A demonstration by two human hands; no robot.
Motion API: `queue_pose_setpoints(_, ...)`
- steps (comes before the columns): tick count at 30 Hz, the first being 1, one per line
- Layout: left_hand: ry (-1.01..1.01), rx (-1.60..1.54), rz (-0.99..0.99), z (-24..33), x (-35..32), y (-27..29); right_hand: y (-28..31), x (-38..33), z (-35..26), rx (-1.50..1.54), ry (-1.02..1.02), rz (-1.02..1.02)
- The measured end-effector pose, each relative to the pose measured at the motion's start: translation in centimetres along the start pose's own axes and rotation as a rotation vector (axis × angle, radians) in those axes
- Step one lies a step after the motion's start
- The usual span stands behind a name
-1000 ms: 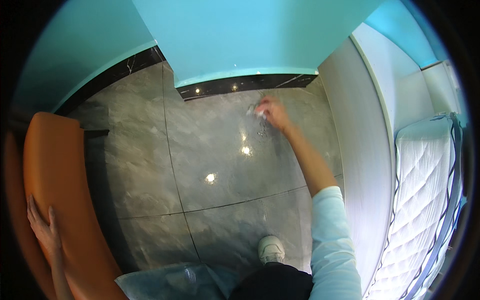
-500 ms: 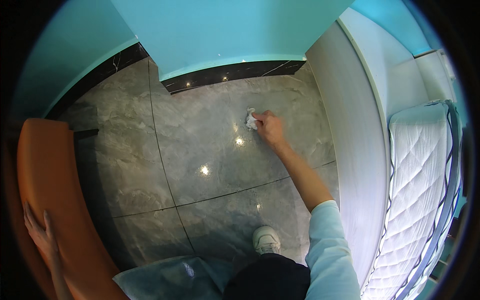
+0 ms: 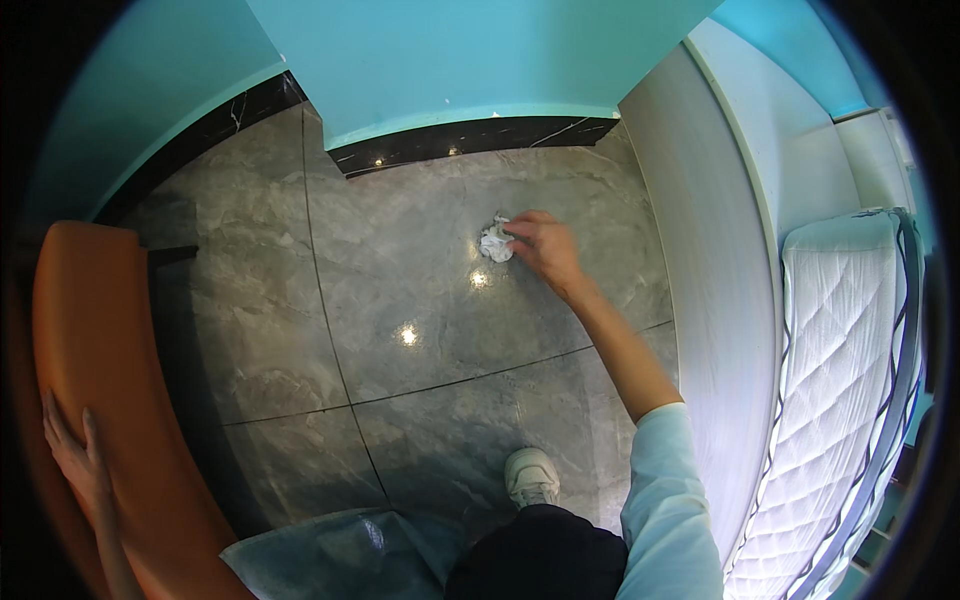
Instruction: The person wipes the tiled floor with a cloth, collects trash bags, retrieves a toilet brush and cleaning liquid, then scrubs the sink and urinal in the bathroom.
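A: In the head view, how many hands do you count?

B: Two, both the person's own. The right hand (image 3: 548, 248) reaches out over the floor (image 3: 270, 330), its fingers drawn together and slightly bent, the tips closed on the right edge of one crumpled white wad (image 3: 495, 242).

A: And where is that wad?

B: Down on the grey marbled tiles, near the right-hand part of the black skirting (image 3: 480, 140) but apart from it. Whether it is paper or cloth, I cannot tell.

A: The left hand (image 3: 80, 455)?

B: It lies flat and open on one orange padded seat (image 3: 95, 300), at the far left, thumb held away from the fingers, with nothing in its grasp. One dark leg (image 3: 172, 255) sticks out from under that seat.

A: Count the floor marks for me.

B: Two dark joint lines cross on the tiles, and two bright light spots shine there, one just below the wad, the other lower and to the left.

A: What else?

B: One pale shoe (image 3: 531, 474) at the bottom, beside one black rounded shape (image 3: 535, 555), perhaps a knee. At the right stand one pale panel (image 3: 705, 250) and, next to it, one white quilted mattress (image 3: 840, 360).
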State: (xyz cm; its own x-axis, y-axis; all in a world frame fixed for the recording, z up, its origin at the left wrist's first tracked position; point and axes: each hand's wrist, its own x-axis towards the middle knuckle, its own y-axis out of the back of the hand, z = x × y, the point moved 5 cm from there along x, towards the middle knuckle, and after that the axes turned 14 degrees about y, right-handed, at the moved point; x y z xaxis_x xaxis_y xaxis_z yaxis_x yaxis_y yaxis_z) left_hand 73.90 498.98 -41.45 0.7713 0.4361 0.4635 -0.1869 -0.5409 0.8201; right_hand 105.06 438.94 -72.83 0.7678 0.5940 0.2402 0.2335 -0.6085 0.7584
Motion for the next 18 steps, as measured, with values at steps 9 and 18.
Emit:
queue_pose_setpoints(9,-0.016,-0.001,-0.002,-0.7,0.2,-0.3,-2.0,-0.2,-0.5,-0.181,0.189,-0.119)
queue_pose_setpoints(18,0.002,0.025,0.008,-0.9,0.2,-0.5,-0.2,-3.6,5.2,0.806,-0.615,0.269)
